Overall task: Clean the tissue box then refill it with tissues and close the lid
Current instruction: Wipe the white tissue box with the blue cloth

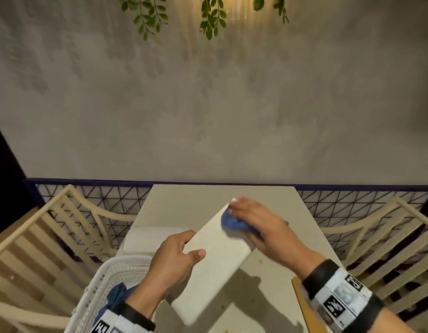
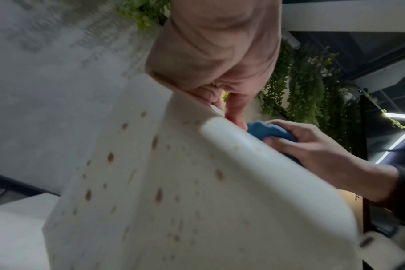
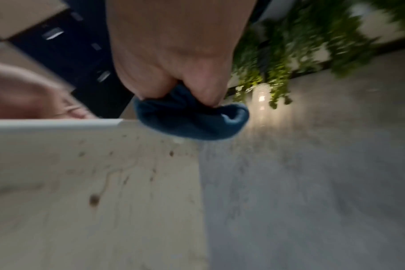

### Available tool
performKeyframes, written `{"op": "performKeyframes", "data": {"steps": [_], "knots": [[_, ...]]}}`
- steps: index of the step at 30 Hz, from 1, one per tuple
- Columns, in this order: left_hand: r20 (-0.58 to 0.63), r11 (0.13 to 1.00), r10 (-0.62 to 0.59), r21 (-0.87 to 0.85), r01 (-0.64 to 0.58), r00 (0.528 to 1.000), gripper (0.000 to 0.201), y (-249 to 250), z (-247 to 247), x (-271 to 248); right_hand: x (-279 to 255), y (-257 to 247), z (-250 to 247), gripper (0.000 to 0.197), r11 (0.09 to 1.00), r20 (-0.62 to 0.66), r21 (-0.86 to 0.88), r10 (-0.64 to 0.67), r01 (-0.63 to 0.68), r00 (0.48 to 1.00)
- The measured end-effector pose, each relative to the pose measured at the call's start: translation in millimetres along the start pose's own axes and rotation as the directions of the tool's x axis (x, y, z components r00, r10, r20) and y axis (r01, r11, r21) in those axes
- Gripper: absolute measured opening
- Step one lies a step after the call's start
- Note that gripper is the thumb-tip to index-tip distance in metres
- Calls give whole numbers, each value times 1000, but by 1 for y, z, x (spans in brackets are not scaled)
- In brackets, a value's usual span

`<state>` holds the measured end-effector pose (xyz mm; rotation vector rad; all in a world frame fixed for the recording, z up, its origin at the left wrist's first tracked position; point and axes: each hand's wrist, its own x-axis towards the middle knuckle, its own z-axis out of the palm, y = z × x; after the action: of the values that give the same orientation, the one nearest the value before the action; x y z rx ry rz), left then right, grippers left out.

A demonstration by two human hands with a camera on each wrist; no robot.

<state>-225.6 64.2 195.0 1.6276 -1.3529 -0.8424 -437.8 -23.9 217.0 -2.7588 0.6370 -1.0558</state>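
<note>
A long white tissue box is held tilted above the small table, running from near left to far right. My left hand grips its left edge, thumb on the upper face. My right hand holds a bunched blue cloth against the box's far end. In the left wrist view the box shows brown spots on its sides, with the cloth above it. The right wrist view shows the spotted box and the cloth pinched in my fingers.
A white laundry-style basket with another blue cloth sits at the near left. A white pack lies on the table's left side. A wooden board lies at the near right. Slatted chairs flank the table; a wall stands behind.
</note>
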Motion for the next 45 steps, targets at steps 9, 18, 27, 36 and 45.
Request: {"op": "performKeyframes", "data": {"steps": [9, 18, 27, 36, 45], "knots": [[-39, 999, -7, -40, 5, 999, 15, -5, 2, -5, 13, -11, 5, 36, 1000, -1, 23, 20, -20, 1000], [-66, 995, -5, -103, -2, 998, 38, -15, 6, -4, 24, -21, 7, 35, 999, -3, 17, 49, -49, 999], [-15, 994, 31, -109, -32, 999, 35, -20, 4, -19, -3, -20, -7, 32, 973, -72, 209, 121, -103, 990], [-52, 968, 104, -225, -114, 993, 36, -9, 2, -24, 5, -21, -20, 32, 947, -115, 303, 146, -105, 983], [-16, 892, 184, -418, -174, 983, 27, -8, -7, -37, 14, -28, -40, 32, 710, 104, 653, 261, -264, 960]]}}
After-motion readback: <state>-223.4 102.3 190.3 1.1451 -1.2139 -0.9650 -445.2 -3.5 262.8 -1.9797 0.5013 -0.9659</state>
